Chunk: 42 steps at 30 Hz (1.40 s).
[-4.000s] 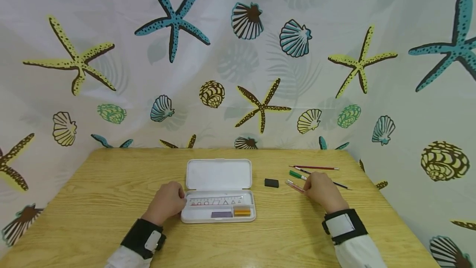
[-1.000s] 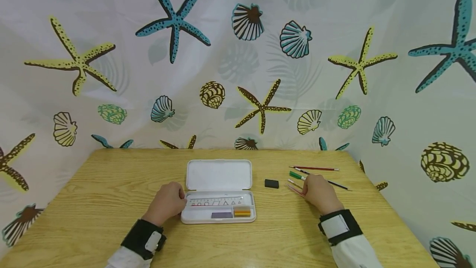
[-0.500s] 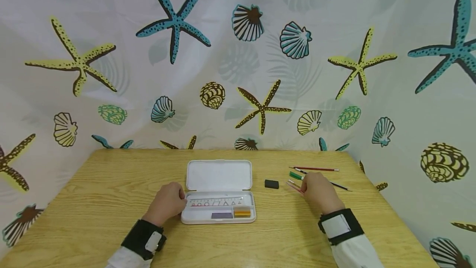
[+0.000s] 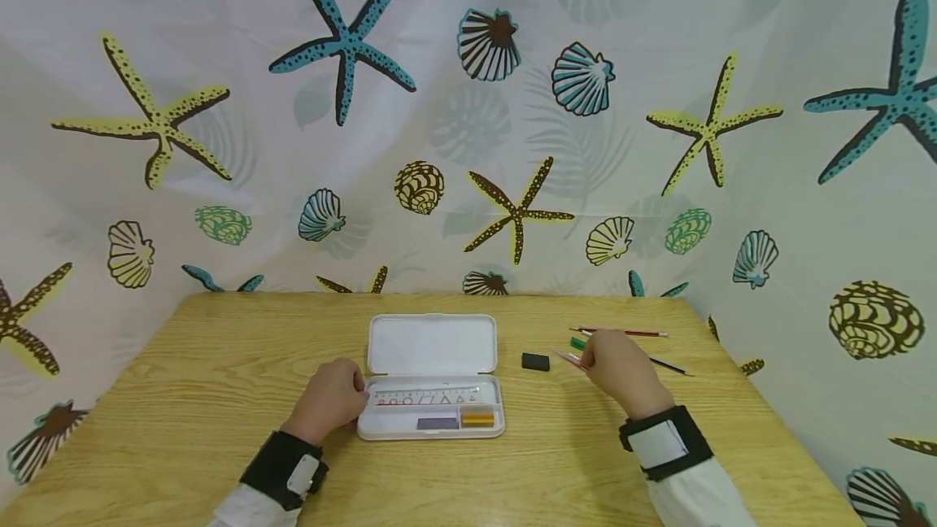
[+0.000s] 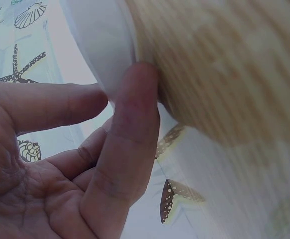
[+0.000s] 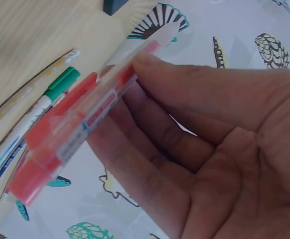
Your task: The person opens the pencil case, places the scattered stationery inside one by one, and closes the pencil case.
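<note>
My left hand (image 4: 329,401) pinches the left edge of an open white pencil case (image 4: 432,434), whose white wall (image 5: 102,37) shows beside the fingertips in the left wrist view. In its tray lie a clear ruler (image 4: 427,395), a purple block (image 4: 437,424) and a small orange item (image 4: 477,420) in the right compartment. Between thumb and fingers my right hand (image 4: 622,372) holds a translucent red-capped pen (image 6: 80,119), tilted, above the other pens. Below it are a green-capped marker (image 6: 63,82) and a gold-coloured pencil (image 6: 30,84), partly hidden by the hand in the head view.
A black eraser (image 4: 535,362) lies between the case and the right hand. Behind that hand are a red pencil (image 4: 629,333) and a dark pencil (image 4: 668,365). The wooden table (image 4: 241,348) ends at a patterned cloth (image 4: 439,120).
My right hand has picked the red-capped pen off the table and moved slightly left and away from me with it. The left hand stays at the case edge.
</note>
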Available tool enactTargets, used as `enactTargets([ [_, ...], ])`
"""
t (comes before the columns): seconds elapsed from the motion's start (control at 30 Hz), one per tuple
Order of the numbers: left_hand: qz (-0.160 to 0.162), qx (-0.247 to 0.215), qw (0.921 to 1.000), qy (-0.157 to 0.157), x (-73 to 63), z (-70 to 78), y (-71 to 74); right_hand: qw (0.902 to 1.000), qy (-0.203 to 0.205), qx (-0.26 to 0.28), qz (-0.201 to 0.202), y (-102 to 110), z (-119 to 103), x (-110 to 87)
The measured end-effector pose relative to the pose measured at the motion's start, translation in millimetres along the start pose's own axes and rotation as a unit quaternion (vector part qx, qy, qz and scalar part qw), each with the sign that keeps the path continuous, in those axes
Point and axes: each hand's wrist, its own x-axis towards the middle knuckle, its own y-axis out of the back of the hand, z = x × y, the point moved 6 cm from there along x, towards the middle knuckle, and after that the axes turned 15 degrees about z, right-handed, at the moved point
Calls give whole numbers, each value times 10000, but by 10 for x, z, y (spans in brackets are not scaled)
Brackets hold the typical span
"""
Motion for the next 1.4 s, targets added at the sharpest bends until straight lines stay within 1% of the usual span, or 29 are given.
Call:
enactTargets([
  [0.17,7,24,10000,-24,0,6,-1,9998,165,51,131,82,-147,-7],
  [0.33,-8,-4,10000,3,-5,20,5,9996,194,27,189,133,-257,-5],
  [0.5,-3,7,10000,12,-7,19,3,9997,186,31,150,148,-360,11],
  [0.73,5,46,10000,3,2,12,-5,9995,271,-48,138,138,-534,24],
  [1.0,14,31,10000,-23,10,3,-15,9980,575,-129,210,83,-793,30],
  [1.2,-19,51,10000,40,15,-4,-27,9974,675,-181,147,36,-953,8],
  [1.4,-26,107,9999,82,8,-4,-16,9953,910,-213,240,-3,-1132,-4],
])
